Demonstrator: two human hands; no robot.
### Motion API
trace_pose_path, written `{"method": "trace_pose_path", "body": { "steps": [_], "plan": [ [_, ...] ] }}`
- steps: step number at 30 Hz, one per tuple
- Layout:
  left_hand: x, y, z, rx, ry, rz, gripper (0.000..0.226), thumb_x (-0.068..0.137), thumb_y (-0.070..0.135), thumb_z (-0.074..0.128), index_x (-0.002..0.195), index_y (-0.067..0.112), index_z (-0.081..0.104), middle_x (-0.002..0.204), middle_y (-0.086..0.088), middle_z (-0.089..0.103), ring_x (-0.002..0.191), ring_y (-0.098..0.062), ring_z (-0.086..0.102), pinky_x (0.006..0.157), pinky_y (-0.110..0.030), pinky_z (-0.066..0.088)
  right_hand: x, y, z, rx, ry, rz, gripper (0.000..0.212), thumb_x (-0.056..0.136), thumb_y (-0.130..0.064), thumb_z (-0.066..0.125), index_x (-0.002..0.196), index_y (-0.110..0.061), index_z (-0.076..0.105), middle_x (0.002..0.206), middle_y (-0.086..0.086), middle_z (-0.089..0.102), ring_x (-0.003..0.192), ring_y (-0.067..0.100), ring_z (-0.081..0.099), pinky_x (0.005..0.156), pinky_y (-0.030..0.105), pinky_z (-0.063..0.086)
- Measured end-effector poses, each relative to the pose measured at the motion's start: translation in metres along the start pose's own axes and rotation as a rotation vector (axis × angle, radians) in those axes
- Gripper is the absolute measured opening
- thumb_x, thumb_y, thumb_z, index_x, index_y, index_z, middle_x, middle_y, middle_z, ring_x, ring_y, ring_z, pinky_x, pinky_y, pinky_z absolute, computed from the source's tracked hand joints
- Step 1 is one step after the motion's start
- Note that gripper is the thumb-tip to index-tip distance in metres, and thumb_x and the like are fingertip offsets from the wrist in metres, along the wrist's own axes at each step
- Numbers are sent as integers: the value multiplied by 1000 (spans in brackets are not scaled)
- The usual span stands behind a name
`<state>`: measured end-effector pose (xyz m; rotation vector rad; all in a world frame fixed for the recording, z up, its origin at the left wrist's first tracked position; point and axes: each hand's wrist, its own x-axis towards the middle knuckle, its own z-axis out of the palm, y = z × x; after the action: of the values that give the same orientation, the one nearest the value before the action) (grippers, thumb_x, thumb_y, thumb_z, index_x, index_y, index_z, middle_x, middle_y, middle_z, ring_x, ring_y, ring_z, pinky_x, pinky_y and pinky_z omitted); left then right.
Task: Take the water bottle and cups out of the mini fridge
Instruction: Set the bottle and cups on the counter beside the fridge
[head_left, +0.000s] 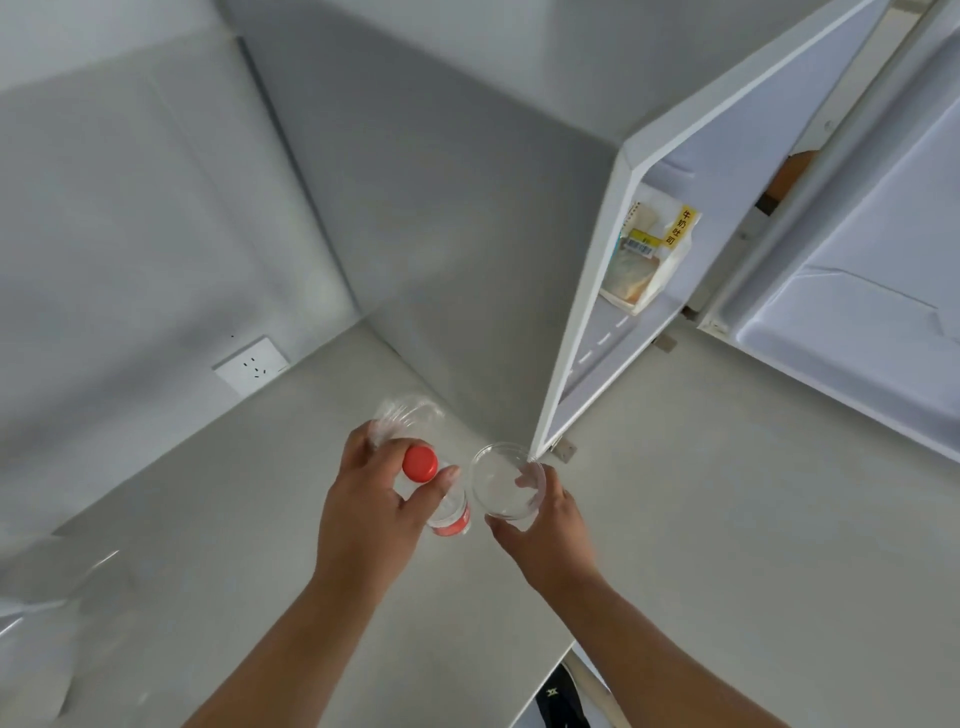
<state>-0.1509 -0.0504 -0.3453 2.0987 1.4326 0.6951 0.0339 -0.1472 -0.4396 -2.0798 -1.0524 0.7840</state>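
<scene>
Over the pale countertop (675, 519), the left hand (369, 499) wraps its fingers around the neck of a clear water bottle (447, 512) with a red cap (420, 463) and red label. Another clear plastic cup (405, 418) sits at 12 o'clock from that hand, touching its fingers. At 3 o'clock from the bottle, the right hand (550, 525) grips a clear plastic cup (506, 480) by its rim, thumb inside. The mini fridge door (623, 270) stands open at 1 o'clock, a bread packet (649, 254) on its shelf. A wall socket (252, 366) lies at 10 o'clock.
</scene>
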Motion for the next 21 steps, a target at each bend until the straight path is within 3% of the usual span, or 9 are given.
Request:
{"method": "trace_pose_path", "body": {
  "steps": [6, 9, 11, 16, 21],
  "plan": [
    [28, -9, 10, -25, 53, 6, 40, 81, 62, 72, 106, 31, 69, 116, 10, 48, 86, -13, 57, 69, -13, 40, 12, -6, 28, -22, 99, 51, 72, 74, -52, 82, 130, -44, 36, 103, -26, 48, 113, 16, 56, 86, 28, 44],
    [38, -12, 12, -32, 68, 47, 44, 81, 62, 70, 109, 28, 70, 116, 7, 50, 89, -9, 55, 71, -11, 39, 10, -6, 35, -45, 163, 57, 75, 77, -48, 82, 138, -31, 43, 119, -14, 62, 118, 16, 53, 96, 32, 48],
    [43, -13, 14, -41, 83, 55, 45, 81, 61, 71, 109, 26, 70, 118, 5, 52, 93, -5, 51, 71, -18, 42, 10, -5, 39, -60, 188, 74, 75, 78, -46, 82, 140, -24, 47, 126, -8, 63, 120, 17, 52, 103, 33, 47],
    [50, -10, 22, -37, 74, 93, 43, 82, 59, 73, 106, 24, 68, 117, 2, 53, 93, -14, 55, 73, -27, 45, 10, -3, 43, -111, 187, 95, 75, 80, -47, 83, 141, -17, 51, 129, -3, 62, 120, 22, 53, 107, 37, 44],
    [53, -9, 23, -19, 65, 140, 51, 80, 68, 67, 106, 25, 70, 119, 1, 55, 99, -11, 55, 75, -24, 45, 12, 7, 38, -168, 124, 99, 75, 80, -56, 79, 138, -19, 52, 127, -4, 61, 121, 22, 52, 106, 37, 43]
  ]
}}
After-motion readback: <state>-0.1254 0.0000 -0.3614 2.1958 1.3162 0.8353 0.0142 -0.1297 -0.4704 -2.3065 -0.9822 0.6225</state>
